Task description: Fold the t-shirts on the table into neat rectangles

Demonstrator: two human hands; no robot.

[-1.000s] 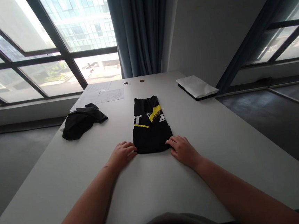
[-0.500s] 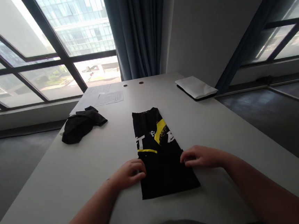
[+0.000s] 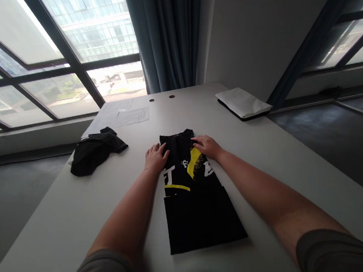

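Single head view, close above table [image 3: 80,208], facing forward-down across garment [image 3: 203,221] toward curtain [image 3: 171,39].

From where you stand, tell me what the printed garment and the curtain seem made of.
The printed garment looks like thin, matte knit, perhaps cotton or polyester: it lies flat without shine. The blue curtain seems a heavier, dull cloth, hanging in deep vertical folds; its fibre I cannot tell.

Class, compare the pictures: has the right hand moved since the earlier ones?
Yes: the right hand has moved forward, away from the person's body, and is now nearer the right round hole beyond the black garment.
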